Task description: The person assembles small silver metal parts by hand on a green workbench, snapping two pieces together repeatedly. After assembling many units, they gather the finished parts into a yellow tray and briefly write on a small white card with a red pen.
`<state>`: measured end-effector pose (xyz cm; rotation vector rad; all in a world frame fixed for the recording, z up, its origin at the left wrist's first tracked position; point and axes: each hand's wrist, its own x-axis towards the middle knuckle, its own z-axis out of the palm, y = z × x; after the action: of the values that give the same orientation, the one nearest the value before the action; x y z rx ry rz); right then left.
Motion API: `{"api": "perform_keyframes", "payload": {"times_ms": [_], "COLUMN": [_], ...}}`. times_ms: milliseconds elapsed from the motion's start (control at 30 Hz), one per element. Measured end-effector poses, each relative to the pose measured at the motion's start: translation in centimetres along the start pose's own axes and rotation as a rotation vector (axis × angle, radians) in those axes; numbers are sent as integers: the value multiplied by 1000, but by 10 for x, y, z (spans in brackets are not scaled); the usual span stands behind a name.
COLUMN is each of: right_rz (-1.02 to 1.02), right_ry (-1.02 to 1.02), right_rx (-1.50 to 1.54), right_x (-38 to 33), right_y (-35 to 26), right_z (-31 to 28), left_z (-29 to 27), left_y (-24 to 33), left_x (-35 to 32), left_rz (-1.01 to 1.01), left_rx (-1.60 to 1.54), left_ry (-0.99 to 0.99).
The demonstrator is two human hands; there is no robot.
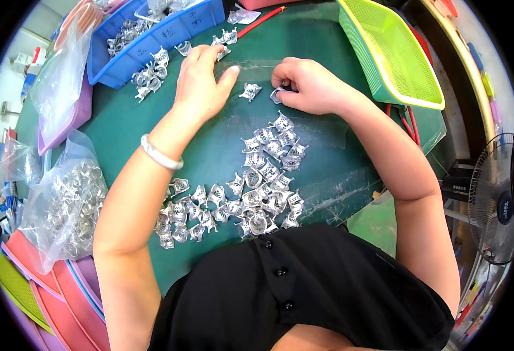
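Small silver openwork metal pieces, ring-like with pointed corners, lie on the green tabletop (304,35). My right hand (312,88) is closed in a pinch on one silver openwork piece (277,95), whose upper part my fingers hide. Just left of it lies a single loose piece (250,91). My left hand (201,85) has its thumb spread away from the fingers. Its fingertips reach a few pieces (224,51) at the far side; whether they touch is hard to tell. Closer to my body spreads a large group of pieces (254,158).
A blue bin (108,73) of metal pieces stands far left, with a small cluster (152,73) beside it. A clear bag (73,199) of pieces sits left. A yellow-green basket (409,88) is at far right, near a fan (494,199). A red pen-like stick (261,22) lies far.
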<state>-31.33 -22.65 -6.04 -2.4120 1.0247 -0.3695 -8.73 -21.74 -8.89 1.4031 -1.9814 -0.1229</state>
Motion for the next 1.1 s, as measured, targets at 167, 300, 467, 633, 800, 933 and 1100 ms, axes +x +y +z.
{"api": "perform_keyframes", "payload": {"times_ms": [167,300,467,633,800,933,1100], "right_rz": [29,52,92,94,-47,-95,-99], "right_ry": [54,76,97,123,125,138,145], "right_rx": [88,127,212,236,139,106,89], "right_x": [-2,-3,-7,-10,-14,-17,-19], "right_y": [5,6,8,9,10,9,10], "right_z": [1,1,1,3,8,11,11], "left_z": [10,12,-2,-11,-3,0,-3], "left_y": [-2,-1,3,5,12,15,17], "left_x": [14,18,1,-19,-21,-23,-24], "left_rz": [-44,0,56,110,79,113,168], "left_rx": [61,-8,-99,-143,-120,-73,-34], "left_ry": [-220,-249,-309,-296,-252,-219,-217]}}
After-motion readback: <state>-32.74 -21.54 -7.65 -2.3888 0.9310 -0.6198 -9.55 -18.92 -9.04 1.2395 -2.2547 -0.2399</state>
